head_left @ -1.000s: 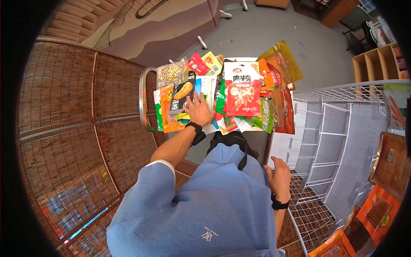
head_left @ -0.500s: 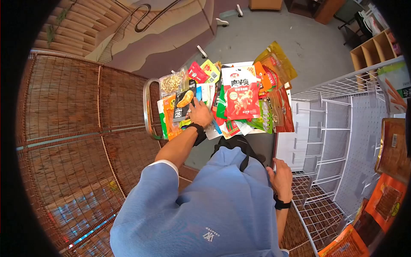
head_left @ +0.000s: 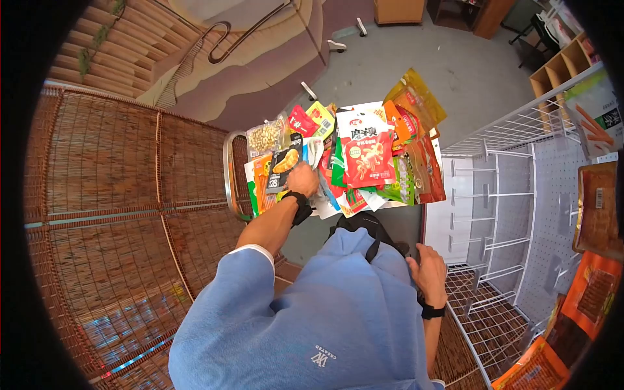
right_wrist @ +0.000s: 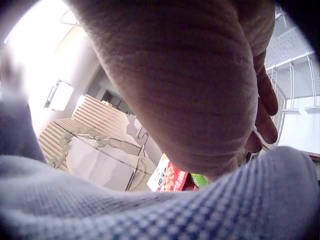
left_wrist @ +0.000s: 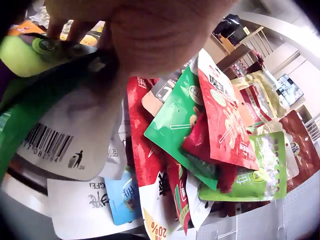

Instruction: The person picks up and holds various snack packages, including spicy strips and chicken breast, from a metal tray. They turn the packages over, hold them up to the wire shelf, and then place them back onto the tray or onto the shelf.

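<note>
Since earlier frame, left hand (head_left: pixel 303 180) drew spread fingers in; whether they pinch, cannot tell. In head view, black packet (head_left: pixel 283 161) lies on packet pile (head_left: pixel 354 162), at 10 o'clock from this nearer hand, long axis 1 to 7. Right hand (head_left: pixel 429 272) relaxed, well apart, 4 o'clock.

Woven reed panel (head_left: pixel 104 153) left, white pegboard (head_left: pixel 551 166) right

Beyond, a wavy purple-and-beige partition (head_left: pixel 260 84) beside pale slatted wood (head_left: pixel 130 55) with a trailing green vine (head_left: pixel 84 62). White feet (head_left: pixel 337 46) on grey floor (head_left: pixel 422 55) near the partition's edge. At upper right, a pale wooden cubby shelf (head_left: pixel 552 76), with a black chair (head_left: pixel 530 43) close by; toward the top, an open-fronted brown cabinet (head_left: pixel 496 16).
</note>
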Demonstrator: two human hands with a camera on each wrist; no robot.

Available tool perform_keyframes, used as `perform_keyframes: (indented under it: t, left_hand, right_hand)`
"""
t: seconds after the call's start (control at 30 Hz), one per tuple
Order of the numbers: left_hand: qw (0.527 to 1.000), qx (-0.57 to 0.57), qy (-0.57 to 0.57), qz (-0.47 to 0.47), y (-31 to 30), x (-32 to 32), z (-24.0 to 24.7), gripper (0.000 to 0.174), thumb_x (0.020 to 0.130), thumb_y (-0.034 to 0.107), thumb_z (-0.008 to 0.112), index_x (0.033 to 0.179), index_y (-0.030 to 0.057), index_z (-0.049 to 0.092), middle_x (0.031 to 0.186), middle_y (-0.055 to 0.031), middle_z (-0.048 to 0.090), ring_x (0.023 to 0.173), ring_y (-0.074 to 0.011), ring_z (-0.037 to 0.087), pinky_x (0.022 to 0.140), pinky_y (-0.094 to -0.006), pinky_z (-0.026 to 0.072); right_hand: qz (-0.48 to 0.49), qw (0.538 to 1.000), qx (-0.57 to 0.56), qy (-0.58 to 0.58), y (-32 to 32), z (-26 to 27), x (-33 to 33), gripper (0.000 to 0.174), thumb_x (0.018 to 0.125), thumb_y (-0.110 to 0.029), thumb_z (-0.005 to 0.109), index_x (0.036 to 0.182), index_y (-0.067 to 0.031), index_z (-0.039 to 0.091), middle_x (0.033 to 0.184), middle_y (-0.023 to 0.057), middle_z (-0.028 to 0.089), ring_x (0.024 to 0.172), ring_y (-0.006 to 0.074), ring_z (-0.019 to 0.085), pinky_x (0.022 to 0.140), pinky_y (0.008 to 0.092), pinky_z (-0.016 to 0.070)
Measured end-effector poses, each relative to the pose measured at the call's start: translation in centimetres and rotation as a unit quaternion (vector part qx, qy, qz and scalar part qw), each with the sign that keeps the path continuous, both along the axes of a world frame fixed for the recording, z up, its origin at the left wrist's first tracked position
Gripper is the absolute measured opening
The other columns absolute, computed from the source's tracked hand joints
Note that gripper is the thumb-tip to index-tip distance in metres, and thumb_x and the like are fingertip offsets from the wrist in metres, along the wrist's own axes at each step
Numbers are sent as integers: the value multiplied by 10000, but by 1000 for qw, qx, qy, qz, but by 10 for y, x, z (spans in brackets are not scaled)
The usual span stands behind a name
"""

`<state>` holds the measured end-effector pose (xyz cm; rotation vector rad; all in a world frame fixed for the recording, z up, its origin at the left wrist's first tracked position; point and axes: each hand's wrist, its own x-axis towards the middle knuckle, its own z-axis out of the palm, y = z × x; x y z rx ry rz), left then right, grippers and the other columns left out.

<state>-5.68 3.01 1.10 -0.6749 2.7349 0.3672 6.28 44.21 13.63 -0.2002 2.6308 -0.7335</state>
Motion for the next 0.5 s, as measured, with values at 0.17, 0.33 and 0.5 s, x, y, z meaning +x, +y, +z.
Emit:
perform_keyframes:
  t: [0.17, 0.33, 0.5]
  left_hand:
    - [995, 42, 88, -28, 1, 32, 0, 261, 882, 175, 562, 984, -40, 669, 1064, -296, 676, 947, -473, 658, 882, -545, 522]
    - [987, 84, 138, -8, -4, 55, 10, 349, 898, 170, 576, 1154, -50, 665, 1157, -294, 658, 1077, -468, 627, 971, -504, 492]
    - [966, 148, 213, -12, -1, 54, 43, 326, 917, 103, 578, 1206, -27, 654, 1186, -258, 659, 1107, -435, 626, 966, -457, 502]
  right_hand:
    - [-2, 1000, 3, 10, 4, -6, 10, 398, 842, -195, 748, 1178, -18, 630, 1059, 194, 657, 975, 406, 625, 846, 481, 492]
    - [4, 1000, -7, 13, 2, -10, 10, 392, 841, -197, 747, 1171, -21, 630, 1046, 186, 656, 963, 402, 625, 840, 476, 493]
    - [16, 1000, -16, 6, 0, -11, -2, 403, 856, -204, 726, 1182, 9, 624, 1055, 230, 666, 980, 430, 620, 856, 485, 494]
